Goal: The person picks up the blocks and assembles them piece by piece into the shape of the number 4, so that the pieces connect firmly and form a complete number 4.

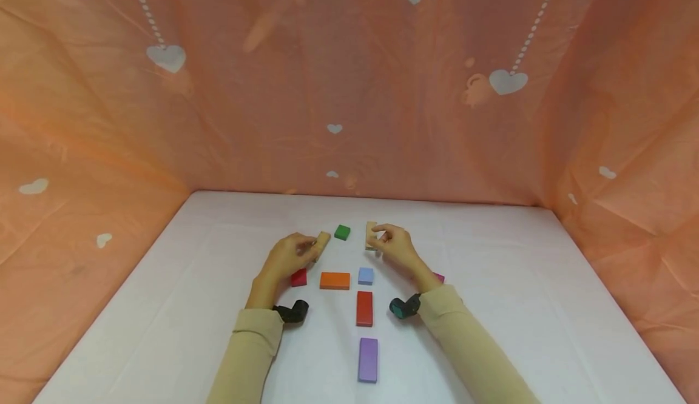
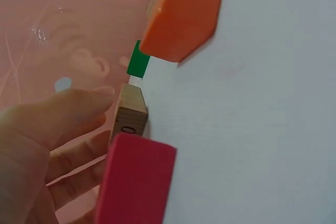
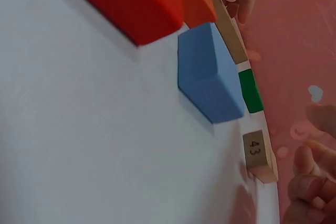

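Note:
My left hand [image 1: 291,253] is at a plain wooden block [image 1: 323,241] lying at a slant. In the left wrist view its thumb [image 2: 86,99] is stretched out beside the block's top end, with the other fingers spread and their tips partly hidden behind a crimson block [image 2: 139,182]. My right hand [image 1: 397,247] hovers by a second wooden block [image 1: 371,234]. From the right wrist, that block [image 3: 260,156] shows a printed "43" and a gap separates it from the loosely bent fingers. Between the two wooden blocks sits a small green block [image 1: 342,232].
Nearer than the hands lie an orange block [image 1: 335,281], a light blue block [image 1: 366,276], a red block [image 1: 364,309] and a purple block [image 1: 368,360]. A magenta block [image 1: 439,277] is half hidden by my right wrist. Orange cloth [image 1: 349,88] hangs around the white table [image 1: 491,258].

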`<state>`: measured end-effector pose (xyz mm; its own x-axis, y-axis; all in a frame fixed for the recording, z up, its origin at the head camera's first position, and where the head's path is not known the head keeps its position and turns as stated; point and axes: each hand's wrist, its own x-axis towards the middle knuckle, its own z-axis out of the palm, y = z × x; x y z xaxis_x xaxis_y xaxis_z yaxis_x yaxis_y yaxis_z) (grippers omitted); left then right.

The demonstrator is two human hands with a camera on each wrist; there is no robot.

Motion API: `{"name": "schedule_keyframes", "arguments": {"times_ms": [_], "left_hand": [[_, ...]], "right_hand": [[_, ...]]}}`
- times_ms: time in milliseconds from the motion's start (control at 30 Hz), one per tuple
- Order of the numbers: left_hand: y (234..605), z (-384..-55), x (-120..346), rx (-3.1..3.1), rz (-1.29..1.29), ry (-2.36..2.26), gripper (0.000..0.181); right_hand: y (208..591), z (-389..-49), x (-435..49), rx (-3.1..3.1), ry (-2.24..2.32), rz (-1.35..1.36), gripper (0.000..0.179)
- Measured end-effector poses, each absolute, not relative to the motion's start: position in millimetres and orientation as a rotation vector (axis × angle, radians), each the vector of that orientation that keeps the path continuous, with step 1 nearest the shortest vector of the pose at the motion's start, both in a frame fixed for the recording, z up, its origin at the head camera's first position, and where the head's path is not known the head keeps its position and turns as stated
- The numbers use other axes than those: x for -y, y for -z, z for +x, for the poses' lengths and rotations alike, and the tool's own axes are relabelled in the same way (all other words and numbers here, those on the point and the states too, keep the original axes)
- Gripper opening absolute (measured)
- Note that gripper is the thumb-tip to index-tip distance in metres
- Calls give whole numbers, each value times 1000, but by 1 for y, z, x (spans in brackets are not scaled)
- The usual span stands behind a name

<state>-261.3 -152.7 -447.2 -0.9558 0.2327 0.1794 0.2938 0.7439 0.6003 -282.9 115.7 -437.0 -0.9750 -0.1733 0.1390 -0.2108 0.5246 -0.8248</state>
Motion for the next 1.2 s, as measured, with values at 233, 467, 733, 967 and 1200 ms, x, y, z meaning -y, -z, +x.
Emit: {"name": "schedule_keyframes", "arguments": {"times_ms": [233,467,733,967,1200], "left_hand": [[448,-262,152,2864,-419,1026,36],[449,-264,155,2867,-430,1039,37],[451,-263,157,2860,-441,1099,39],[454,-265,159,2864,-457,1137,40],[456,-264,160,2851,-434,1185,39]], "right_hand": [[437,-293,-100,2724,-1573,290,37],[435,-301,-83,2767,-1679,197,38],[436,-307,-67,2773,-1758,43,38],[439,-312,-59,2753,-1800,-86,38],[439,-316,-52,2796,-1757,-184,36]]}}
